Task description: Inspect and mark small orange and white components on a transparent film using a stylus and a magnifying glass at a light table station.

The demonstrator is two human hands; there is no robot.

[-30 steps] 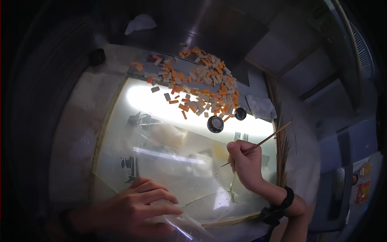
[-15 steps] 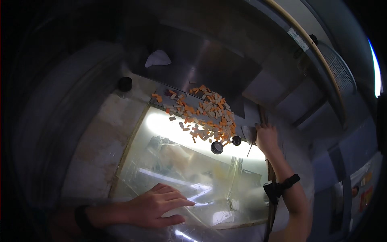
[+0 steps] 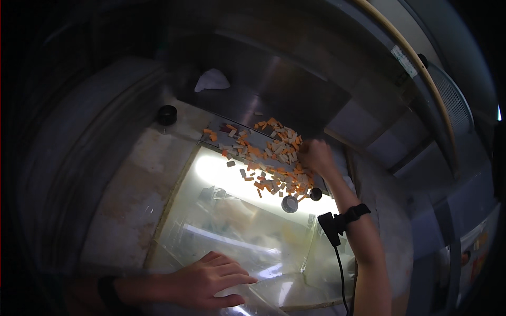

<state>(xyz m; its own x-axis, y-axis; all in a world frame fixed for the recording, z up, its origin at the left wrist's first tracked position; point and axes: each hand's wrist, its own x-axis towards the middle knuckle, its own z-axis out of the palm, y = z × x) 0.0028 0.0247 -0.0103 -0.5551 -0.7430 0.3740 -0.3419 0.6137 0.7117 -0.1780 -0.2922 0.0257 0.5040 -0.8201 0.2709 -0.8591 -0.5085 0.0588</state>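
Observation:
Many small rectangular pieces, orange and greyish white, lie in a loose pile [image 3: 271, 158] along the far edge of a brightly lit, clear panel [image 3: 232, 216]. At the right edge of that pile, my right hand [image 3: 317, 157] is closed, its fingertips bent down among the pieces. What it grips, if anything, is hidden by the hand. Over the near left part of the panel my left hand [image 3: 211, 282] is held palm down, fingers stretched and thumb apart, holding nothing. Two small round objects, a grey-topped one [image 3: 289, 204] and a dark one [image 3: 315, 194], sit at the pile's near side.
A dark metal surface [image 3: 311, 95] lies beyond the pile, with a crumpled white cloth [image 3: 212, 80] on it. A black round container [image 3: 167, 115] stands on the stained left ledge [image 3: 126, 195]. A pale basket [image 3: 450, 100] is at far right. A cable [image 3: 341, 274] hangs from my right wrist's device.
My right hand has moved left and away from me, from the panel's right edge to the pile. My left hand stays nearly in place, still spread. The view has shifted slightly.

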